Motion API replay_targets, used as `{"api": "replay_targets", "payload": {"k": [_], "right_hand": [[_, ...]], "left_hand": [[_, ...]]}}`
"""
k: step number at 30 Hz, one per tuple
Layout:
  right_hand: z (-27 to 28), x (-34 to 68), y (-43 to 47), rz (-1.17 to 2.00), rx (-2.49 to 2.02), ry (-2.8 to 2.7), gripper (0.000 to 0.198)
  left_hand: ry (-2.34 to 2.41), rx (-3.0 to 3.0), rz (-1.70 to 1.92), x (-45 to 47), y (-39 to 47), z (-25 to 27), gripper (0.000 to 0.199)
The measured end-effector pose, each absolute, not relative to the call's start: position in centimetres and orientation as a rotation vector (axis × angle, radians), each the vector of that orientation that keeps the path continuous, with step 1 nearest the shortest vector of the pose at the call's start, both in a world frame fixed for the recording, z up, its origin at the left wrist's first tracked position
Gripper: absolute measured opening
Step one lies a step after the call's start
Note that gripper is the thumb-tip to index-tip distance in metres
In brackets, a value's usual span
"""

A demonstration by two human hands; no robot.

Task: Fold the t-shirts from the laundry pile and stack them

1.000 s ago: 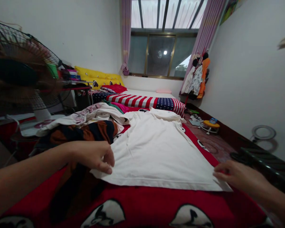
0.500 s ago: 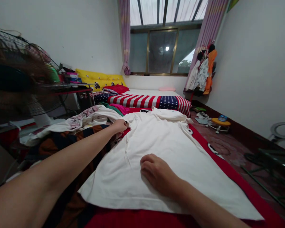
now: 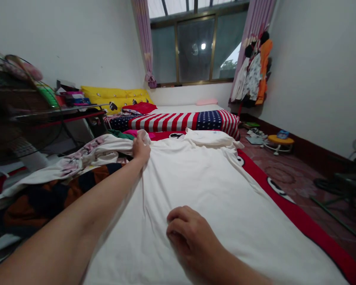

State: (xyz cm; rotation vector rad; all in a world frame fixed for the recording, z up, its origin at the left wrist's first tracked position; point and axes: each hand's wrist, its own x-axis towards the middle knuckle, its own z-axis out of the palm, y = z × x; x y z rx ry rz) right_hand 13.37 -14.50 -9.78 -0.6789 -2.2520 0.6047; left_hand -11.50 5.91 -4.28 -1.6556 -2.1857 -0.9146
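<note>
A white T-shirt (image 3: 207, 182) lies spread over a red cover, its collar end away from me. At its far left, my left hand (image 3: 141, 148) grips the T-shirt near the shoulder, with a bit of cloth bunched above the fingers. Creases run down the shirt from that grip. Lower down, over the middle of the shirt, my right hand (image 3: 192, 237) is curled, knuckles up. Its fingertips are tucked under, so I cannot tell whether any cloth is between them.
Heaped clothes (image 3: 74, 170) lie along the left side. The red cover (image 3: 255, 170) shows at the right edge. Behind stands a bed with a striped and starred cover (image 3: 172, 122). A fan and a cluttered desk (image 3: 74, 111) are at left, a yellow stool (image 3: 280, 140) at right.
My left hand has lifted the shirt's left shoulder and moved it slightly left and up in view. My right hand stays over the shirt, a little nearer. The view has tilted down.
</note>
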Motion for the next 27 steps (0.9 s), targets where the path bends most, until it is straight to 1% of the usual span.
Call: {"api": "replay_targets", "payload": {"k": [2,3,7,9,11,14,17,21,23,27], "right_hand": [[-9.9,13.4,-14.4,0.619,-0.687,-2.242,0.014],[-9.9,13.4,-14.4,0.628,-0.697,-2.238,0.014],[-9.7,13.4,-14.5,0.64,-0.75,-2.25,0.012],[-9.6,13.4,-14.5,0.635,-0.757,-2.261,0.011],[-9.6,13.3,-14.5,0.634,-0.76,-2.258,0.011],[-9.6,13.3,-14.5,0.643,-0.757,-2.246,0.012],[-9.4,13.3,-14.6,0.677,-0.76,-2.241,0.013],[-9.0,13.9,-14.6,0.782,-0.791,-2.21,0.014],[-9.0,14.2,-14.6,0.844,-0.805,-2.174,0.018],[-9.1,14.6,-14.6,0.965,-0.788,-2.053,0.023]], "left_hand": [[-2.085,-1.682,-0.854,-11.8,5.4,-4.4,0.057],[-2.055,-1.723,-0.798,-12.0,5.0,-4.6,0.053],[-1.972,-1.9,-0.52,-11.9,4.1,-5.8,0.021],[-1.933,-1.937,-0.43,-11.2,4.3,-5.7,0.017],[-1.9,-1.948,-0.392,-9.8,4.9,-5.1,0.016],[-1.834,-2.007,-0.385,-6.6,5.6,-4.5,0.023],[-1.778,-2.195,-0.387,-3.7,5.6,-5.6,0.038],[-1.985,-2.277,-0.3,-3.2,5.5,-8.6,0.058],[-2.074,-2.258,-0.271,-3.8,5.6,-9.7,0.063],[-2.094,-2.264,-0.277,-4.5,5.9,-10.3,0.064]]}}
